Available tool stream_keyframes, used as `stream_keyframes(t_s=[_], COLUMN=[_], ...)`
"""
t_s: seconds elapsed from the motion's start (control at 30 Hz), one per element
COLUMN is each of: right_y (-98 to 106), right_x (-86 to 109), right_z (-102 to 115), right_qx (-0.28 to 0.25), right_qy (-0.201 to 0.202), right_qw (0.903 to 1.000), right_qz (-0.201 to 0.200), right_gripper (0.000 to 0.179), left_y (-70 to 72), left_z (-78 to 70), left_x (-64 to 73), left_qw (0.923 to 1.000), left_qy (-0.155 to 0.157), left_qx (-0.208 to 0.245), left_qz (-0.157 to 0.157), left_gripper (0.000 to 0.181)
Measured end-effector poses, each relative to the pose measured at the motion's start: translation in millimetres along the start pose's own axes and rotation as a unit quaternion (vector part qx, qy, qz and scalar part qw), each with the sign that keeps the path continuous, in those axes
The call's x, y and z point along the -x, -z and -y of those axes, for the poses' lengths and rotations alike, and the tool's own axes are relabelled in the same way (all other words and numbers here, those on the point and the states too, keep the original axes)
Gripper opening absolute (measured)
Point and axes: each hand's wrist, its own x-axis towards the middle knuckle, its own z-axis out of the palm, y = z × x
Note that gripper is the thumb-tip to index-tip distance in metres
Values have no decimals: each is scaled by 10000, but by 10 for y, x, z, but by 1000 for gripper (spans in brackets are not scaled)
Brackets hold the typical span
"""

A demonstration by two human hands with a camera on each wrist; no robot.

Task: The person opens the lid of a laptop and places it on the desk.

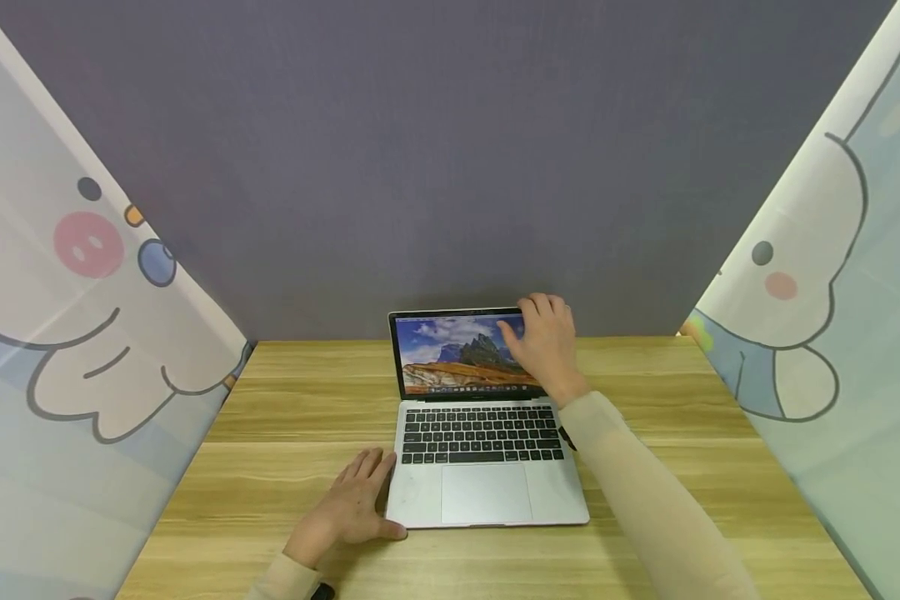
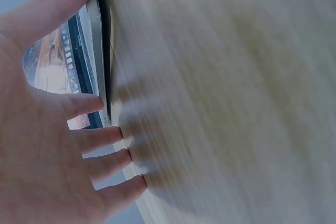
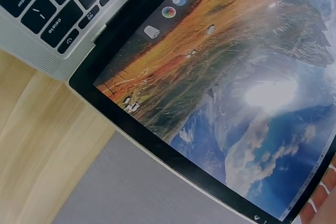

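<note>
A silver laptop (image 1: 416, 492) stands unfolded on the wooden table, its lit screen (image 1: 450, 354) showing a mountain picture above a black keyboard (image 1: 480, 433). My right hand (image 1: 549, 343) holds the screen's upper right corner, thumb on the front and fingers over the top edge. In the right wrist view the screen (image 3: 220, 98) fills most of the frame, with a few fingertips at the lower right edge. My left hand (image 1: 351, 504) rests beside the laptop's left side, fingers spread. From the left wrist, the hand (image 2: 47, 145) shows thumb and index finger at the laptop's edge.
The table (image 1: 285, 417) is pale striped wood and extends to both sides of the laptop. A grey wall panel (image 1: 450, 167) rises close behind the screen. Cartoon-printed sheets (image 1: 142, 358) flank the table on both sides.
</note>
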Motion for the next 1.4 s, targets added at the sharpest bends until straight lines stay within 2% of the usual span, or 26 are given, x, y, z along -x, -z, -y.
stream_keyframes(t_s=[0.27,0.57,0.97,1.4], right_y=[-65,-126,-190,-250], right_x=[-10,-34,-113,-145], right_z=[-5,-31,-51,-70], right_qx=[209,114,169,230], right_qy=[-152,-234,-485,-465], right_qw=[9997,9996,9975,9976], right_qz=[20,73,488,457], right_gripper=[44,43,44,45], left_y=[-20,-18,-40,-30], left_z=[-1,-18,1,11], left_x=[7,11,1,23], left_qw=[10000,10000,10000,10000], left_qy=[-76,-11,18,-13], left_qx=[25,40,38,77], left_qz=[-45,-41,-35,-53], left_gripper=[118,118,118,118])
